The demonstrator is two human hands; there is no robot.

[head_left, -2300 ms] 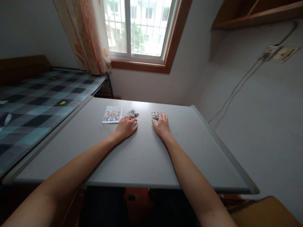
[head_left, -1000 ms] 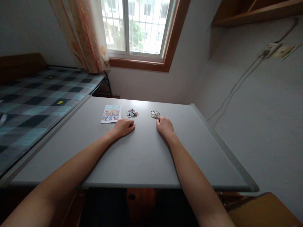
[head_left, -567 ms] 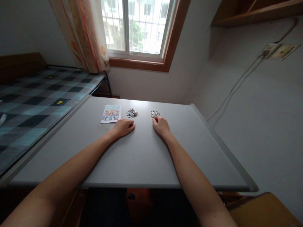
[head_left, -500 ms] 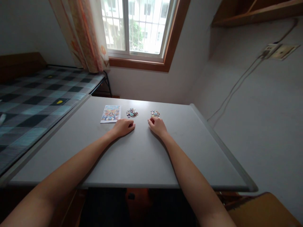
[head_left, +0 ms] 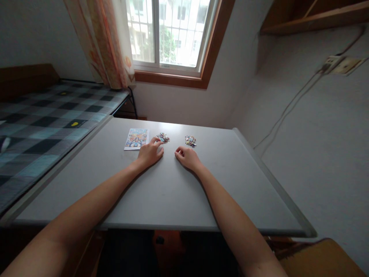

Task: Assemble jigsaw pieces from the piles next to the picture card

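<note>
A person's left hand [head_left: 150, 152] extends loosely parted fingers [head_left: 155, 141] at a small heap of multicoloured jigsaw-like pieces [head_left: 164, 137]; contact is unclear. The right hand [head_left: 188, 157] curls inward, any grip hidden, just short of a second heap of multicoloured pieces [head_left: 190, 141]. Left of the left fingers lies a white-edged rectangular paper printed with a colourful picture [head_left: 136, 137]. Beneath them spreads a pale grey desk [head_left: 173, 192]; well beyond stands a brown-framed glass window [head_left: 157, 73].
</note>
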